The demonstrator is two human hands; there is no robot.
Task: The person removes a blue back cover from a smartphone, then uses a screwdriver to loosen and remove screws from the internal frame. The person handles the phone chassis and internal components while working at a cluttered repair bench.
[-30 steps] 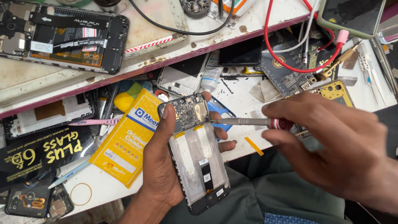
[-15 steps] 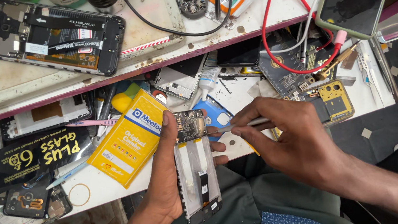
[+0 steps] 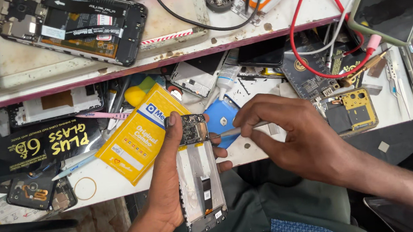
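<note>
Left hand: my left hand (image 3: 165,184) grips the opened phone (image 3: 199,176).
Right hand: my right hand (image 3: 297,133) pinches a metal tool (image 3: 230,133), its tip at the phone's upper edge.

Opened phone (image 3: 199,179): back cover off, pale inner frame and dark circuit board at its upper end exposed, standing lengthwise, upper end just below the yellow packet (image 3: 138,134). Thin metal tool (image 3: 235,131): lies nearly level, right of the packet, tip touching the phone's circuit board.
</note>
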